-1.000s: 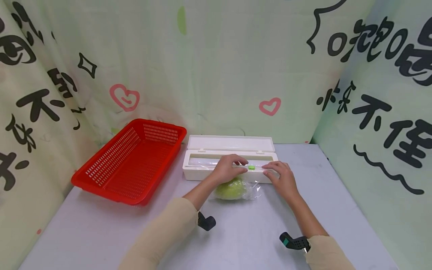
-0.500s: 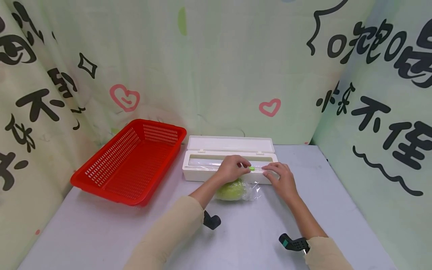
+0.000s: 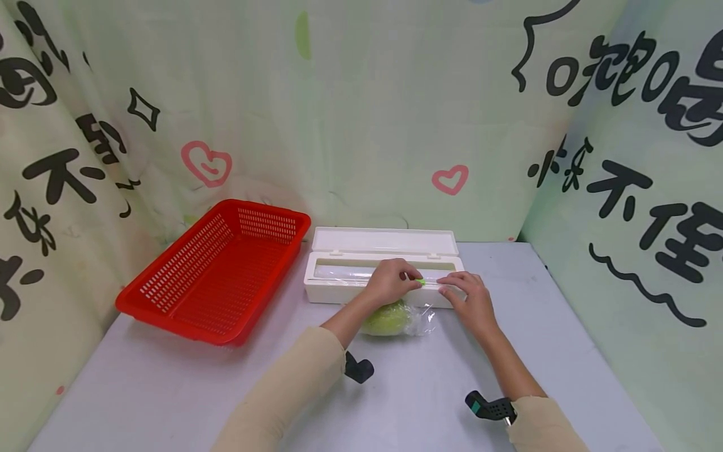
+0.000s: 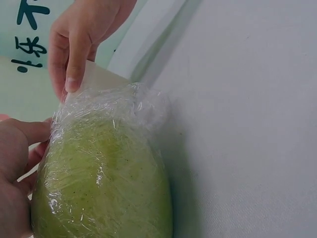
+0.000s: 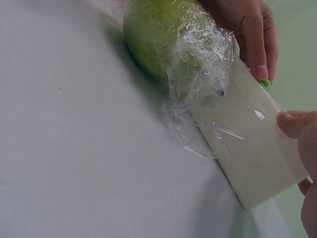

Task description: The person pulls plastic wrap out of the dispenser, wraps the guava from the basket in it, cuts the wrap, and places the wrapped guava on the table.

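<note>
A white cling film dispenser box [image 3: 333, 292] stands on the table with its lid raised at the back and a film roll [image 3: 339, 272] inside. My left hand [image 3: 390, 280] pinches the small green cutter slider [image 3: 421, 282] on the box's front rail; the slider also peeks out under the fingertips in the right wrist view [image 5: 266, 84]. My right hand [image 3: 471, 298] grips the box's right end, its thumb on the front edge. Against the box front lies a green, finely speckled fruit [image 4: 104, 183] wrapped in cling film [image 5: 198, 54], partly hidden behind my left wrist in the head view.
To the left, a red perforated plastic basket [image 3: 211, 276] sits near the back of the white table [image 3: 418, 402]. Printed curtains [image 3: 361, 113] rise directly behind and along both sides.
My left hand has moved a little to the right, from beside the green slider onto it, and its fingers have closed in. My right hand stays put at the box's right end.
</note>
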### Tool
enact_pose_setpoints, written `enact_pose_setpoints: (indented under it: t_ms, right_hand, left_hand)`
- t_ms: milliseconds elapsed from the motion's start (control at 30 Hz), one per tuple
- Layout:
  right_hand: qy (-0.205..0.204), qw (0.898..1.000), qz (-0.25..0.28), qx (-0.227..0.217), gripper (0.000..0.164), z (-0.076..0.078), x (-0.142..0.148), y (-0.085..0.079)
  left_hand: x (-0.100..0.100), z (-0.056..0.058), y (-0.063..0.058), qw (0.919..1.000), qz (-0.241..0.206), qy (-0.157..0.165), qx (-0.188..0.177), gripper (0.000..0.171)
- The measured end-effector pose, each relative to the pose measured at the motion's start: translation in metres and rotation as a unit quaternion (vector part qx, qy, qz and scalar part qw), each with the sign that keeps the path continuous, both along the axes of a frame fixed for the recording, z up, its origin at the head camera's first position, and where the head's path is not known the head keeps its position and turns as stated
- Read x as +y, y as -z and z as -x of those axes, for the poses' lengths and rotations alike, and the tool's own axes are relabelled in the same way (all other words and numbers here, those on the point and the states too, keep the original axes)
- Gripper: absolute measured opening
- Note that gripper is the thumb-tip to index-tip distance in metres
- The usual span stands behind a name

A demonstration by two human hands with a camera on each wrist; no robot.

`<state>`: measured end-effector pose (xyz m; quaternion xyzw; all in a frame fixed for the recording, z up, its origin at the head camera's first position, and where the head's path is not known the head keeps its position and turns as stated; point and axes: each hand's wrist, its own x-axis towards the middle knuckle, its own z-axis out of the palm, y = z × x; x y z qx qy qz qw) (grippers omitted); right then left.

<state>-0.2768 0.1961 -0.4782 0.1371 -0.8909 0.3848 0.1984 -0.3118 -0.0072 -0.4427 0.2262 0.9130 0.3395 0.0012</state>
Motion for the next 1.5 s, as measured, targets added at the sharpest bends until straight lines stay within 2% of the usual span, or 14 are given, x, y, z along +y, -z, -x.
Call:
enact_pose_setpoints:
  t_ms: [300, 600, 933, 1200, 1333, 1433, 1500]
  right_hand:
    - [-0.004, 1.000, 0.001, 0.012, 0.019, -0.002, -0.001, -0.002]
    - [-0.001, 1.000, 0.004, -0.003, 0.020, -0.001, -0.001, 0.000]
    - [0.002, 1.000, 0.009, -0.007, 0.020, -0.002, -0.002, 0.000]
    - [-0.004, 1.000, 0.011, -0.003, 0.019, -0.003, 0.000, -0.002]
    - [-0.002, 1.000, 0.011, 0.002, 0.019, -0.002, -0.002, -0.001]
    - [0.000, 1.000, 0.012, 0.004, 0.018, -0.002, -0.002, -0.001]
    - [-0.001, 1.000, 0.011, 0.003, 0.018, -0.001, -0.002, 0.000]
  left_hand:
    - [-0.002, -0.001, -0.001, 0.9999, 0.000, -0.015, 0.003, 0.014]
    - [-0.013, -0.003, -0.002, 0.9997, -0.012, -0.021, -0.002, 0.012]
    - [-0.048, -0.002, -0.001, 0.9991, -0.028, -0.003, 0.030, 0.010]
    - [-0.082, -0.005, 0.000, 0.9985, -0.018, -0.017, 0.049, 0.009]
    - [-0.114, -0.011, 0.004, 0.9961, -0.018, -0.044, 0.074, 0.009]
    - [-0.135, -0.018, 0.005, 0.9929, -0.024, -0.096, 0.067, 0.011]
    - [-0.146, -0.024, 0.005, 0.9887, -0.036, -0.138, 0.046, 0.012]
